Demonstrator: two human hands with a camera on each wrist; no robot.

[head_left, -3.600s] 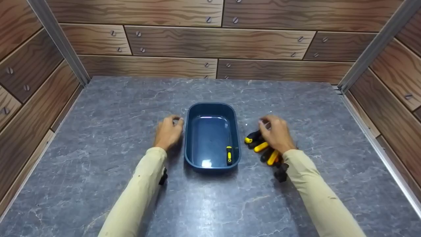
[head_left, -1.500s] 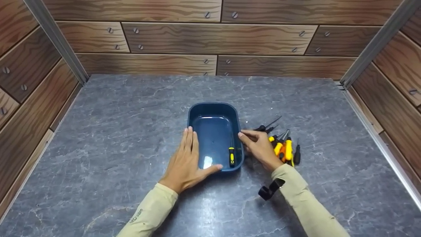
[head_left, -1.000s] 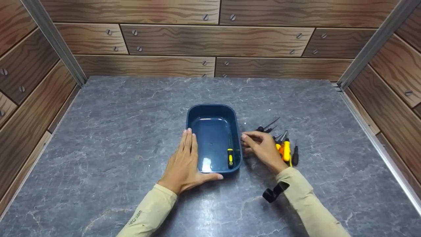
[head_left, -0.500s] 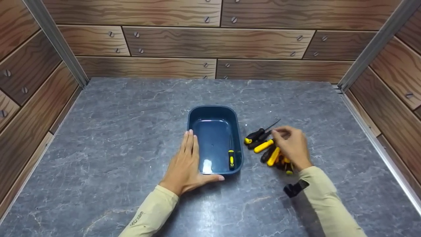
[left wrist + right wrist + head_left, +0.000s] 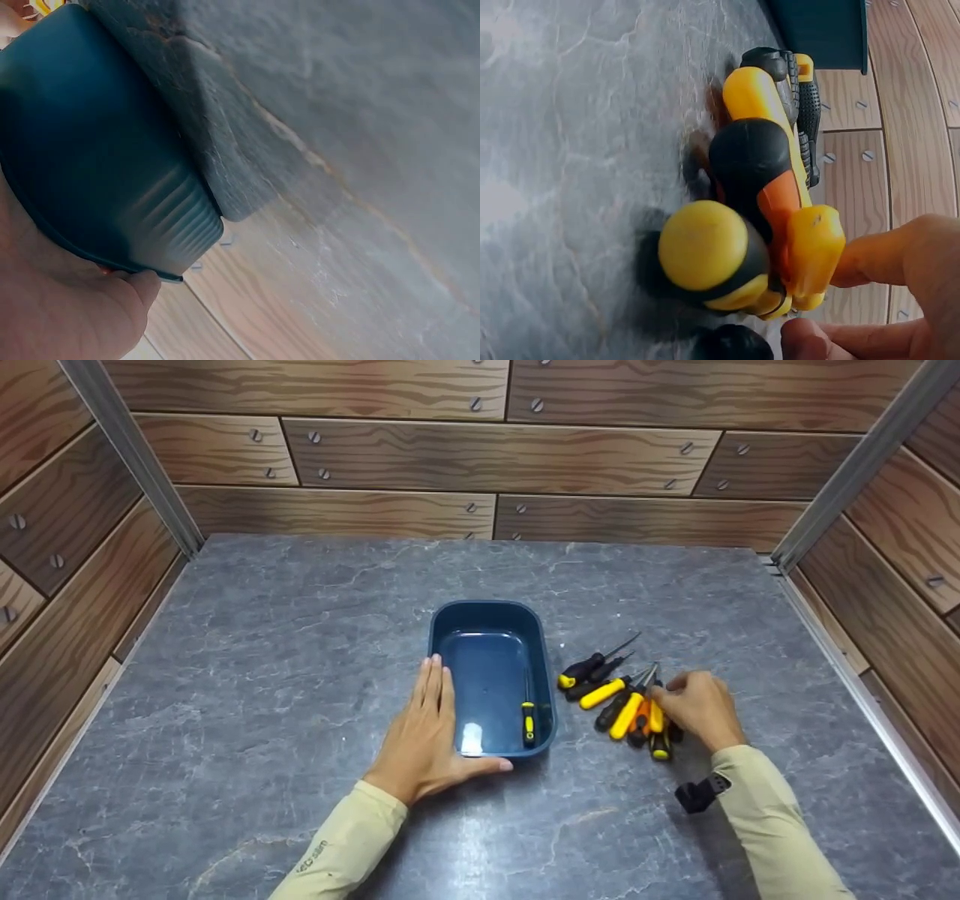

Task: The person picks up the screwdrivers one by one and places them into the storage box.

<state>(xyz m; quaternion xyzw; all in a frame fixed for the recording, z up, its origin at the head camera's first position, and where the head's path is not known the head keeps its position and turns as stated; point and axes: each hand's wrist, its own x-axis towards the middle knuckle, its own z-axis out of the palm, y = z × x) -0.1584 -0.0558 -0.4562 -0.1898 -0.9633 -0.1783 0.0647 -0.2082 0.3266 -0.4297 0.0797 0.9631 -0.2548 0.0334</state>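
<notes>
A dark blue tray (image 5: 486, 605) stands mid-table with one small yellow-and-black screwdriver (image 5: 528, 721) inside along its right wall. My left hand (image 5: 424, 735) lies flat against the tray's left wall, fingers straight and thumb along the near wall; in the left wrist view the palm (image 5: 60, 300) meets the tray (image 5: 90, 150). A pile of several yellow, orange and black screwdrivers (image 5: 615, 697) lies right of the tray. My right hand (image 5: 701, 709) is at the pile's right side. In the right wrist view its forefinger (image 5: 877, 259) and thumb pinch a yellow-handled screwdriver (image 5: 814, 251).
The grey stone-patterned table (image 5: 300, 607) is boxed in by wood-panel walls (image 5: 487, 457) at the back and on both sides. A black strap (image 5: 697, 795) sits on my right wrist.
My right hand has left the tray's right rim and moved right, across the pile to its far side. The left hand and the tray have stayed put.
</notes>
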